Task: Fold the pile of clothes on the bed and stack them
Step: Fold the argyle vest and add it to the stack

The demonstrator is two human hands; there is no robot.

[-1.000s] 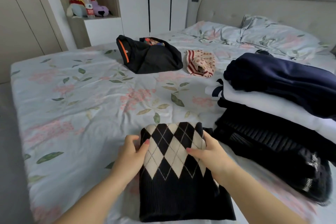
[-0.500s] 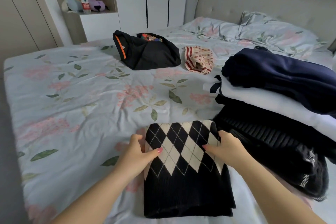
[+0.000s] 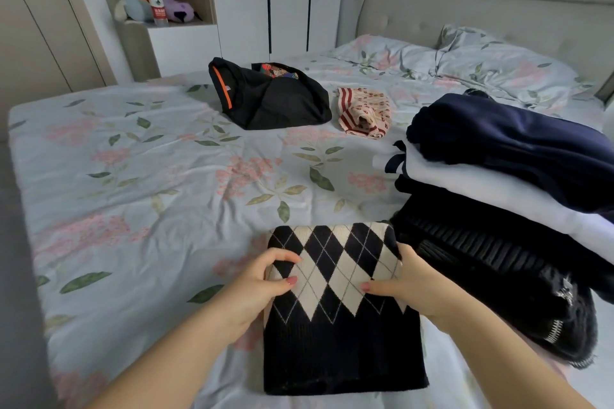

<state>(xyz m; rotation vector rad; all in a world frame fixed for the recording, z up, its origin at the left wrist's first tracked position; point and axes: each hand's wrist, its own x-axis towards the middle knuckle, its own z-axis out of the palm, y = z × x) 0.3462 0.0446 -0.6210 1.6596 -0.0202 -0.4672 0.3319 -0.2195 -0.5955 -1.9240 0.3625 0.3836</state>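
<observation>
The folded argyle sweater (image 3: 335, 335) lies flat on the floral bed (image 3: 133, 176) directly in front of the person. The left hand (image 3: 262, 282) and right hand (image 3: 415, 285) grip its two side edges, thumbs on top of the diamond pattern. It lies just beside the stack of folded clothes (image 3: 498, 189) on the right, while a black garment (image 3: 275, 103) and a small striped garment (image 3: 365, 111) lie farther up the bed.

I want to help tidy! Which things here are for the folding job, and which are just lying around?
For the job: argyle sweater, held by left hand and right hand; folded stack; black garment with orange stripe; red-striped garment.
Just lying about: plush toys; water bottle; pillows.
</observation>
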